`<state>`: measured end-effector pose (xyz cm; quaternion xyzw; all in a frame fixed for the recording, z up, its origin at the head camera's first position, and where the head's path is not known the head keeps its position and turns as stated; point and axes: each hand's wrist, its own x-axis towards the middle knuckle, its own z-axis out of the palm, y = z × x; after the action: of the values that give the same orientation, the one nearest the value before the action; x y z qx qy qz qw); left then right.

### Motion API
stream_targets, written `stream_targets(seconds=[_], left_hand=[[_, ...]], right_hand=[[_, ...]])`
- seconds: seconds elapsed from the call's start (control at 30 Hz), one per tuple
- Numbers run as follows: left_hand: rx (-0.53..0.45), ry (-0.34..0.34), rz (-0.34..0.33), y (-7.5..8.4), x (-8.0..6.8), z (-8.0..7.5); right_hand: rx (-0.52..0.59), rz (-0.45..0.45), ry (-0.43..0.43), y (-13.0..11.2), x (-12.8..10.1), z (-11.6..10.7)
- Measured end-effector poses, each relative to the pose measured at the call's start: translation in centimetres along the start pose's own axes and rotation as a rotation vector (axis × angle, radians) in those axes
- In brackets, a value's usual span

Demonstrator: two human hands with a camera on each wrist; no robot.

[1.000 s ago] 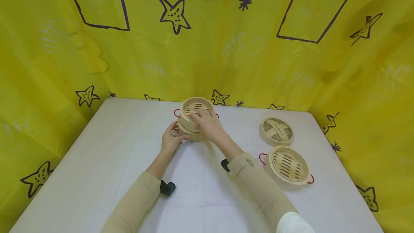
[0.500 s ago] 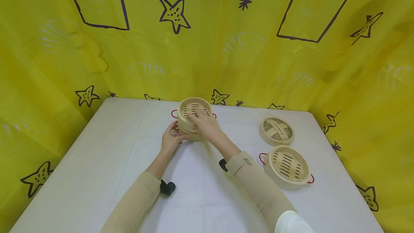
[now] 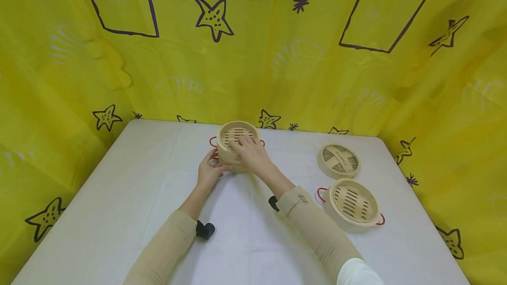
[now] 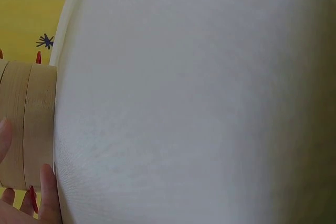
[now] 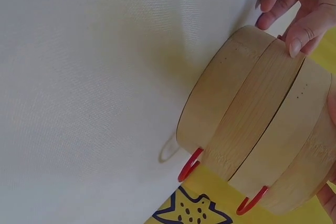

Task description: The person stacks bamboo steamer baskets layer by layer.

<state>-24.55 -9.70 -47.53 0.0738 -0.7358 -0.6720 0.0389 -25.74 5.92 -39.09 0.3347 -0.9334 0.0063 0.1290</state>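
Note:
Two round bamboo steamer baskets with red handles stand stacked at the back of the table. My right hand (image 3: 253,153) pinches the near rim of the upper steamer basket (image 3: 225,154), fingers over the slatted inside. Low on the left, my left hand (image 3: 209,171) holds the lower steamer basket (image 3: 237,169), its thumb along the front wall. In the right wrist view the upper basket's wall lines up with the lower one, a thin dark seam between them, and the red handles (image 5: 190,165) sit on the same side. The left wrist view catches the wall (image 4: 39,119) and part of that hand.
On the right of the white table (image 3: 166,144) stands a third steamer basket (image 3: 336,214) with red handles. Behind it lies a woven bamboo lid (image 3: 339,160). A yellow curtain (image 3: 245,65) with drawn stars hangs around the table's back and sides.
The upper steamer basket has shifted slightly left and settled lower over the bottom one, my right hand moving with it. My left hand has kept its place.

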Motion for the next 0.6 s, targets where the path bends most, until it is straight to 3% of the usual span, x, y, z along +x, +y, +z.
stream_targets(seconds=[0.6], left_hand=[[-0.026,-0.002,0.004,0.04,0.03,-0.02]], right_hand=[[-0.021,-0.005,0.039,-0.01,-0.19,0.33]])
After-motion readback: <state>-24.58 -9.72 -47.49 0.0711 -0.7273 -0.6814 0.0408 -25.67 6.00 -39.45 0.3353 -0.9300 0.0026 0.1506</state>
